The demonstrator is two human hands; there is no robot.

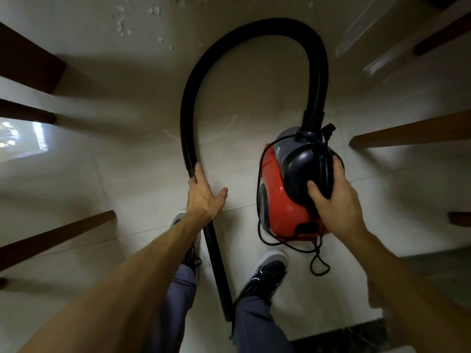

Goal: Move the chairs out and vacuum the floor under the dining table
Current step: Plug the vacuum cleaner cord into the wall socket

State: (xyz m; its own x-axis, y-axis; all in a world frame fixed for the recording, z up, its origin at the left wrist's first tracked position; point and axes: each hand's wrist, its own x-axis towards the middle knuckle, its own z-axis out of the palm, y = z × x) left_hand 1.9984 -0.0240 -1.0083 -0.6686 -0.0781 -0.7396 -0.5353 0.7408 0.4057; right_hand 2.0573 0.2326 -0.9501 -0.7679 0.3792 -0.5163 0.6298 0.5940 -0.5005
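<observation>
Head view showed one red-and-black canister vacuum cleaner [285, 200], one black ribbed hose [244, 28], one rigid black tube [219, 273] and one thin black power cord [317, 263].

The left hand [204, 197] grasped the lower end of the hose where it met the tube, its fingers [197, 171] wrapped round it and the thumb sticking out free. The right hand [334, 202] clasped the vacuum cleaner's black top, thumb on the near side and fingers [339, 165] hooked over the far side. Whether the machine rested on the pale tiled floor [132, 174] or hung just above it could not be told.

From the left fingers the hose arched away and curved back down into the machine's front, just beyond the right fingers. The cord looped round the body and trailed behind the right wrist.

Six wooden legs [407, 135] were plain: three outward of the left fingers, three outward of the right; chair or table could not be told. Open tile lay between the two rows. Many white crumbs [122, 24] were scattered well beyond the hose arch. Two dark shoes [270, 271] stood behind the hands, with the tube running between them. A dark strip [344, 337] edged the tile behind the right shoe.
</observation>
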